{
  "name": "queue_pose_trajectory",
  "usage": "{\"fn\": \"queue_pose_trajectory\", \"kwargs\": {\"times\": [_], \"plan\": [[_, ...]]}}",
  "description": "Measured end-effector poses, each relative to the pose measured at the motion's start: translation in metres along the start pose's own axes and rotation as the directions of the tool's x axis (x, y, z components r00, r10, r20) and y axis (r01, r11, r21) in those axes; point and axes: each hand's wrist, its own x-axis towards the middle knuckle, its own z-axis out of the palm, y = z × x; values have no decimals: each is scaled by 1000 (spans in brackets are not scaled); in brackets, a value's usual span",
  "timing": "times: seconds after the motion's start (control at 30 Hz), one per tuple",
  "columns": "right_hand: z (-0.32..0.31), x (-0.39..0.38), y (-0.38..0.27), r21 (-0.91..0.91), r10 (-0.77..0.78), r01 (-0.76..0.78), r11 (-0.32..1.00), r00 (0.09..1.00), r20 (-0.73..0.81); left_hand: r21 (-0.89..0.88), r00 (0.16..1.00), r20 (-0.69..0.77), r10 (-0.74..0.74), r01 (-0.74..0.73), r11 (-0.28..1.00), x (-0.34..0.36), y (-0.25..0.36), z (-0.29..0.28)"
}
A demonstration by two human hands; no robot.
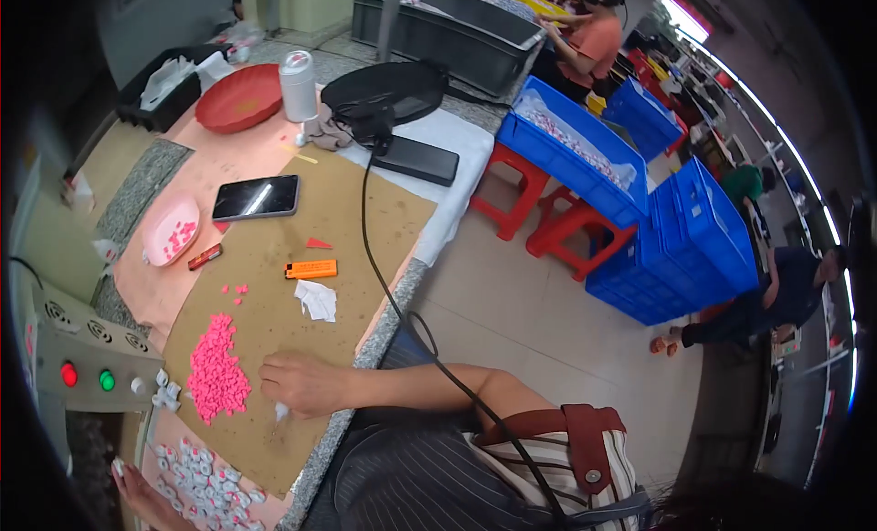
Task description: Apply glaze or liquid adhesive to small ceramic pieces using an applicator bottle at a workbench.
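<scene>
At the lower left, my left hand (pixel 146 502) reaches beneath the grey machine (pixel 100 353). Its fingertips pinch a small white piece (pixel 118 468). My right hand (pixel 306 385) rests palm down on the brown board (pixel 356 225), fingers curled. Another small white piece (pixel 280 410) shows by its thumb side, seemingly held there; the fingertips are partly hidden. Just left of this hand lies a heap of tiny pink pieces (pixel 217 374). Many white-and-pink pieces (pixel 206 483) are spread between my two hands, and several white ones (pixel 166 393) sit by the machine's corner.
Farther up the table are an orange box (pixel 311 270), crumpled paper (pixel 316 300), a phone (pixel 256 197), a pink dish (pixel 172 231), a red bowl (pixel 239 99) and a black bag (pixel 384 92). A black cable (pixel 367 220) crosses over my right arm. Blue crates (pixel 575 152) stand on red stools (pixel 513 188).
</scene>
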Motion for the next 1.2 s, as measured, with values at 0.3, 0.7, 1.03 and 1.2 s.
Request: {"fn": "queue_pose_trajectory", "kwargs": {"times": [0.3,0.7,1.03,1.2], "plan": [[-21,-1,-14,592,484,-465,658,864,141,-205,746,223,-628,666,718,-118,113,201],[-12,13,-52,625,478,-567,536,815,329,-410,712,332,-619,700,585,-162,132,232],[-2,-4,-51,604,422,-482,634,871,252,-443,745,363,-560,666,600,-182,121,234],[2,-9,-47,663,355,-380,645,917,181,-459,742,376,-555,670,584,-185,121,235]]}}
